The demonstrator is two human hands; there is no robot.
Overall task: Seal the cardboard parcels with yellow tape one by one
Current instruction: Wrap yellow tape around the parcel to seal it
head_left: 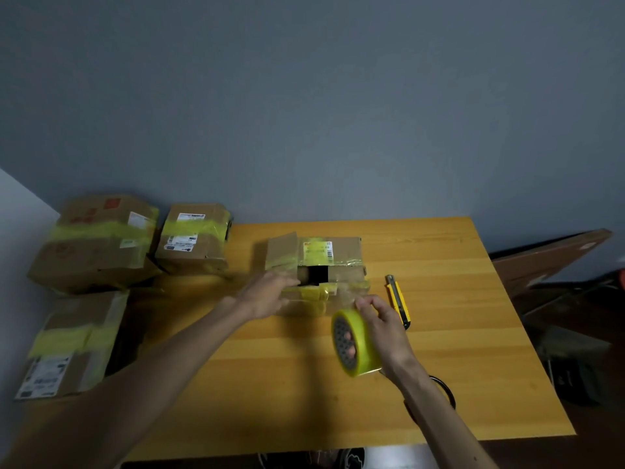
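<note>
Right grip (382, 328) is curling round the yellow tape roll (355, 343) just in front of the half-open parcel (345, 252) on the surface (473, 333), while left grip (270, 292) is pressing flat-fingered on its near flap (306, 294), probably pinning the tape end down.

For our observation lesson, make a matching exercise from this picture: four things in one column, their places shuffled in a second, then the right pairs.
1 tape roll
2 utility knife
3 open parcel
4 taped parcels

A lying on the table, right of the open parcel
B gripped in the right hand
C piled at the far left
D mid-table, under the left hand

Pairs: 1-B, 2-A, 3-D, 4-C
</note>
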